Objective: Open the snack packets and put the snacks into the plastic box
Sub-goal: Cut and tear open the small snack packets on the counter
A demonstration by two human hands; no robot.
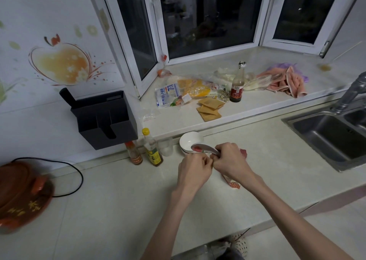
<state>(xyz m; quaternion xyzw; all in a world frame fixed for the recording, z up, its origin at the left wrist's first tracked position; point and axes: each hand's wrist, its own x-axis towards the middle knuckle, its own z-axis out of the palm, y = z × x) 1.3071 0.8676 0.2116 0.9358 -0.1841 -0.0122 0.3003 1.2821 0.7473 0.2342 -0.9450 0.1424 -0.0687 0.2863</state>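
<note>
The desk looks like smooth, pale, faintly glossy stone. At three o'clock, the sink is brushed metal with a dull sheen. The bowl near centre is glossy white ceramic. At nine o'clock, the pot is brown glazed clay. At one o'clock, pink cloth lies soft and matt beside crinkled, shiny plastic bags.

Head-worn view — looking forward and down, close over the counter.
</note>
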